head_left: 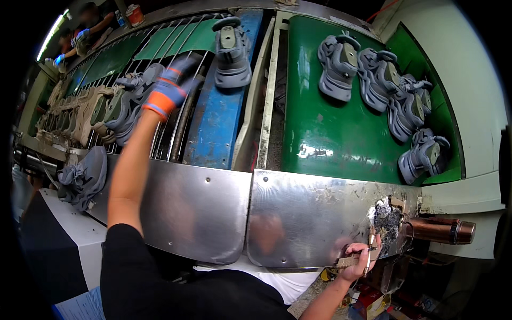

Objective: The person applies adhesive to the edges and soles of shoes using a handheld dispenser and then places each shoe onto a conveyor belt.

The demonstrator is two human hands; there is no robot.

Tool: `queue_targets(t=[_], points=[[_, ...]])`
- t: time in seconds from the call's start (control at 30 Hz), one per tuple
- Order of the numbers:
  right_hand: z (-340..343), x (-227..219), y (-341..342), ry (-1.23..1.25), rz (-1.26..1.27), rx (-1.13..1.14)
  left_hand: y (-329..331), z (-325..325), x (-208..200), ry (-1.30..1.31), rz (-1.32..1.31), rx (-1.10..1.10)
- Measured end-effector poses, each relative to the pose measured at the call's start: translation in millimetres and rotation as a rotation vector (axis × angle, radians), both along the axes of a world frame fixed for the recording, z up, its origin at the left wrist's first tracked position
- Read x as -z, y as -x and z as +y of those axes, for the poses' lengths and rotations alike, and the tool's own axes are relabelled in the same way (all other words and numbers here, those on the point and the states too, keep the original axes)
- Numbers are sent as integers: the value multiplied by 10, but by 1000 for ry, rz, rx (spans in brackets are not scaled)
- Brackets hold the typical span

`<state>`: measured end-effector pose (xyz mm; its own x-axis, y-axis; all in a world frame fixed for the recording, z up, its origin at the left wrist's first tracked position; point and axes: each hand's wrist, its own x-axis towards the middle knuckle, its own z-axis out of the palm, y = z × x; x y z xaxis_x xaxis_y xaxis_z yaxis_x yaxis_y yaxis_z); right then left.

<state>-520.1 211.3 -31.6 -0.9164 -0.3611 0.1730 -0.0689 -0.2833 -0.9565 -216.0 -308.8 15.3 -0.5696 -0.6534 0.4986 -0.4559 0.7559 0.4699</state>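
My left hand (169, 88), in a blue and orange glove, reaches over the roller conveyor and is smeared by motion. Whether it grips anything does not show. Beside it are grey sneakers (125, 114) on the rollers, and a single grey sneaker (233, 58) stands on the blue board (213, 122) to its right. Bare, my right hand (358, 262) is low at the front edge of the metal table, its fingers closed around a thin pen-like tool (370, 245) with a metal tip. A beige block (346, 262) lies by those fingers.
Several grey sneakers (380, 80) sit on the green belt (314, 128) at right. Beige shoes (80, 114) line the rollers at left. A copper-coloured flask (442, 231) lies by the metal table (298, 224). A grey sneaker (85, 176) rests near left. A co-worker's gloved hand (82, 34) shows far left.
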Motion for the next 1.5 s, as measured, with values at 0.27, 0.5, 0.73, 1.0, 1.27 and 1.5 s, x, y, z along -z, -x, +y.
queue_targets(t=[0.27, 0.5, 0.73, 1.0, 1.27, 1.5], points=[[-14, 21, 52, 9, -9, -13, -2345, -1523, 216, -179, -656, -499], [28, 19, 56, 29, -1, 1, -2668, -953, 461, 134, -317, -520], [63, 24, -1, 25, -1, -23, -1561, 2164, -375, 13, -420, 212], [168, 86, 28, 36, 14, -104, -545, 3169, -1041, 260, -644, 474], [225, 108, 31, 84, 15, -101, 191, 2900, -831, 387, -737, 654], [230, 186, 2, 202, 50, 89, -583, 2849, -1337, 163, 436, 143]])
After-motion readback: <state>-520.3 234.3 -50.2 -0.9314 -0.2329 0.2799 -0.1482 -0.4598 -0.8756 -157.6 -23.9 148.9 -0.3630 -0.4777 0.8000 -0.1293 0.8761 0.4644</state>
